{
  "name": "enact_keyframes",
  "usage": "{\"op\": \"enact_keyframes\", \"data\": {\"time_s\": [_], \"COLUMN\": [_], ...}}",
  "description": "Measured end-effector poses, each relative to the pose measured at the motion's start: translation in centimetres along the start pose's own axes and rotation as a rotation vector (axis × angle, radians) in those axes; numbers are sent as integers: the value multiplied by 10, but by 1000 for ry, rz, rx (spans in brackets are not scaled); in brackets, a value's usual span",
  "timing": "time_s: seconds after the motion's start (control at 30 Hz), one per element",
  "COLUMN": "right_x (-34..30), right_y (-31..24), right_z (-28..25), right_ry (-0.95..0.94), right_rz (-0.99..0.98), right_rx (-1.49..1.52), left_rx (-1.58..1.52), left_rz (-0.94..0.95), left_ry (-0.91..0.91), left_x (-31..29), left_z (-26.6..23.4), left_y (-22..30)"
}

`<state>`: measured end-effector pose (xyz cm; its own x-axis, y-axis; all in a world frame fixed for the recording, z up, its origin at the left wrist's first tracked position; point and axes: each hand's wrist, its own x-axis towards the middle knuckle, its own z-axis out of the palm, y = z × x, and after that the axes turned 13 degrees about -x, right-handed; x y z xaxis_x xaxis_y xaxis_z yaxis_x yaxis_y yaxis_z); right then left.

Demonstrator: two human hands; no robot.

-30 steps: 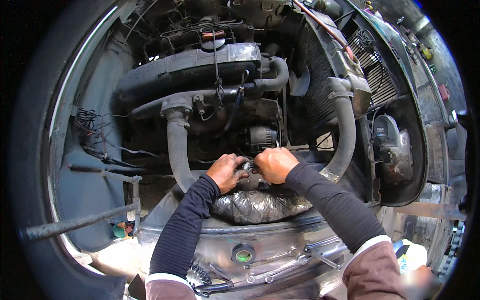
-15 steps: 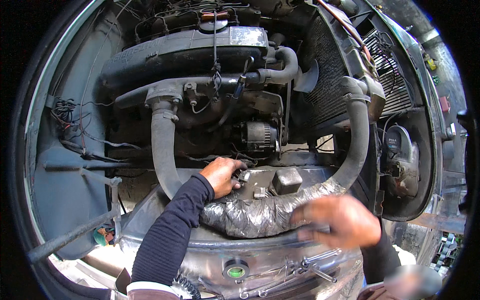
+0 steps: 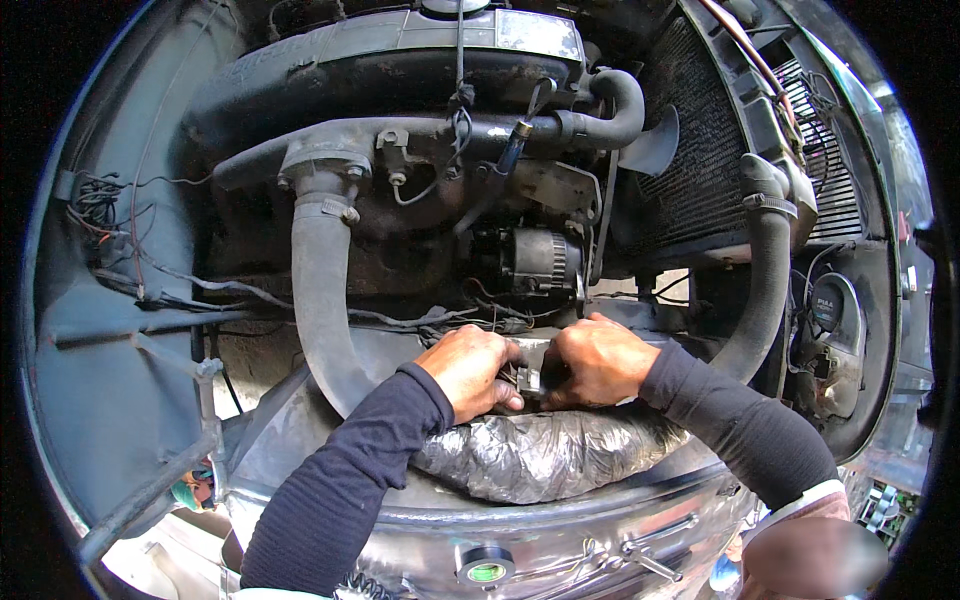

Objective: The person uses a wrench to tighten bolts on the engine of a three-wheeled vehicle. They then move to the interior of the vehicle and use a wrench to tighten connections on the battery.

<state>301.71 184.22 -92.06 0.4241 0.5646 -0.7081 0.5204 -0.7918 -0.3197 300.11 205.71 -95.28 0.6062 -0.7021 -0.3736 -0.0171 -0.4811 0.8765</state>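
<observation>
My left hand [image 3: 470,370] is closed in a pinch on a small pale wire connector [image 3: 528,381] behind the wrapped hose. Close against it, my right hand [image 3: 598,360] has its fingers curled in beside the connector; what they grip is hidden. Below both hands lies the hose section wrapped in shiny silver-grey plastic [image 3: 545,455]. A bare grey hose [image 3: 322,270] runs up from its left end to the engine, and another dark hose [image 3: 765,280] rises on the right to the radiator.
Behind the hands sits the alternator [image 3: 540,260], with loose wires [image 3: 400,320] beside it. The radiator [image 3: 690,150] and fan blade [image 3: 653,145] stand at the right. Along the front panel lie a roll of tape [image 3: 487,570] and several wrenches [image 3: 650,560].
My right hand has moved from over the wrapped hose to beside my left hand at the connector. My left hand stays pinched. The view has shifted slightly, closer to the engine.
</observation>
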Motion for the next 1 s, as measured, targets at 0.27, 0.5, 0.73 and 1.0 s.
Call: {"op": "enact_keyframes", "data": {"time_s": [0.27, 0.5, 0.73, 1.0], "right_x": [-4, -8, -9, -5], "right_y": [8, 7, 2, 5], "right_z": [18, 17, 11, 17], "right_ry": [153, 221, 176, 234], "right_rz": [-13, -49, -37, -67], "right_rx": [61, 99, 148, 134], "left_rx": [-38, 15, 3, -24], "left_rz": [30, 31, 34, 19], "left_ry": [-10, -17, -20, -15], "left_x": [1, 3, 5, 10], "left_z": [3, 9, 10, 12], "left_y": [1, -1, -1, 2]}}
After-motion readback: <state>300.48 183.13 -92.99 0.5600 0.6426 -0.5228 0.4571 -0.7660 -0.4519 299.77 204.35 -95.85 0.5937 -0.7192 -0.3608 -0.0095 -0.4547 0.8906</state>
